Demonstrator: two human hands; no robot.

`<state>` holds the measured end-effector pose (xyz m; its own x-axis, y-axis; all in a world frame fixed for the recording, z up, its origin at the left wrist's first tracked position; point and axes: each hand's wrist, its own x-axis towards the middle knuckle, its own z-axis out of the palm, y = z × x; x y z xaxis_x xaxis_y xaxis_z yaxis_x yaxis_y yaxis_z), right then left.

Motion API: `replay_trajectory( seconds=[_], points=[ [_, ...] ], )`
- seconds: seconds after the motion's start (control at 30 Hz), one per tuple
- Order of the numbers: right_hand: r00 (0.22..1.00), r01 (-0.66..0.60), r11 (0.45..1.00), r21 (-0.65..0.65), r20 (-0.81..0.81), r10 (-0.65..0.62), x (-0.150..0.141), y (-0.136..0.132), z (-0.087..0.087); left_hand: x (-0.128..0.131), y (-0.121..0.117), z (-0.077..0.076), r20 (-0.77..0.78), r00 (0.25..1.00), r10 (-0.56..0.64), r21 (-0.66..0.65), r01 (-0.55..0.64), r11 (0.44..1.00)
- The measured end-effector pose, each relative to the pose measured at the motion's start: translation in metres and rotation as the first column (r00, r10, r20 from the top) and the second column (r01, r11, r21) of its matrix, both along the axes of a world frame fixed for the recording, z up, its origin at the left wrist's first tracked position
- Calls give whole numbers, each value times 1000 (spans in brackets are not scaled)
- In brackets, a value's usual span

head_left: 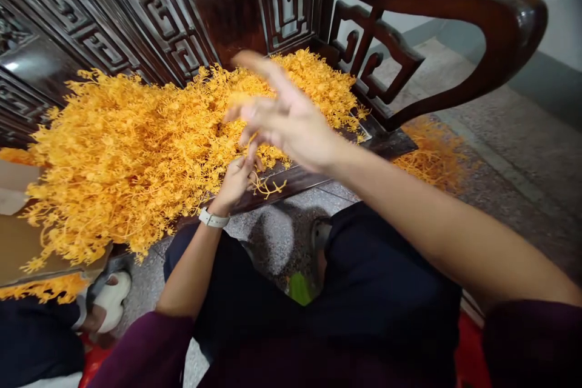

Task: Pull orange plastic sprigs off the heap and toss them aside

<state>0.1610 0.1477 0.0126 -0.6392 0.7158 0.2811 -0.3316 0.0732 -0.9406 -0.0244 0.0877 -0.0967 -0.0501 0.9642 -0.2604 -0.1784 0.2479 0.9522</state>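
One yellow sprig (274, 190) juts from the left grip (236, 180).

Flowers (136, 145) lie on the bench (395, 144) before its backrest (227, 6), a box (13, 236) to the left, another pile (431, 157) (beyond the armrest (454, 3)) right.

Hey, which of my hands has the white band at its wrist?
Your left hand, the lower one in the picture: the white band circles its wrist. Your right hand, higher and blurred, has a bare wrist.
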Motion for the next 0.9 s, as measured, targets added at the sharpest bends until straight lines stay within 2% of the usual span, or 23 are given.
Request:
replay_trajectory(
  seconds=[0.03, 0.1, 0.13, 0.2, 0.27, 0.37, 0.47, 0.53, 0.63, 0.7, 0.77, 0.83, 0.87, 0.9],
  points=[
    [985, 173, 980, -97, 17, -172, 6, 20, -7, 0, 1, -1, -47, 998, -41, 39, 43, 998],
    [920, 389, 902, -188, 130, -370, 19, 53, -28, -3, 3, -3, -211, 971, -111, 144, 143, 979],
    [895, 439, 876, -201, 180, -408, 25, 65, -40, -4, 4, -3, -311, 944, -113, 198, 180, 964],
    [880, 443, 879, -177, 274, -388, 33, 79, -60, -5, 5, -4, -483, 872, -74, 272, 231, 934],
    [876, 371, 924, -93, 365, -315, 35, 78, -70, -5, 3, -5, -613, 789, -53, 294, 290, 911],
    [838, 185, 972, 143, 494, -232, 32, 60, -67, -1, -1, -5, -758, 649, -62, 267, 396, 879],
    [783, -92, 951, 297, 611, -115, 28, 42, -58, 1, -5, -6, -856, 514, -50, 226, 459, 859],
    [745, -253, 920, 299, 666, -12, 27, 37, -56, 0, -6, -8, -888, 459, -33, 208, 464, 861],
    [752, -366, 883, 295, 653, 93, 24, 38, -62, -3, -5, -10, -907, 420, -22, 190, 455, 870],
    [791, -368, 875, 316, 601, 116, 21, 41, -66, -3, -3, -9, -892, 451, -41, 182, 440, 879],
    [824, -341, 871, 355, 558, 95, 19, 44, -63, 0, -1, -4, -805, 584, -103, 181, 408, 895],
    [841, -275, 853, 444, 541, -11, 20, 42, -50, 4, -5, 7, -601, 761, -244, 136, 399, 907],
    [840, -224, 828, 513, 533, -103, 23, 41, -40, 6, -9, 14, -459, 820, -342, 88, 425, 901],
    [829, -166, 791, 589, 518, -212, 28, 38, -28, 5, -14, 21, -325, 831, -450, 9, 479, 878]
  ],
)
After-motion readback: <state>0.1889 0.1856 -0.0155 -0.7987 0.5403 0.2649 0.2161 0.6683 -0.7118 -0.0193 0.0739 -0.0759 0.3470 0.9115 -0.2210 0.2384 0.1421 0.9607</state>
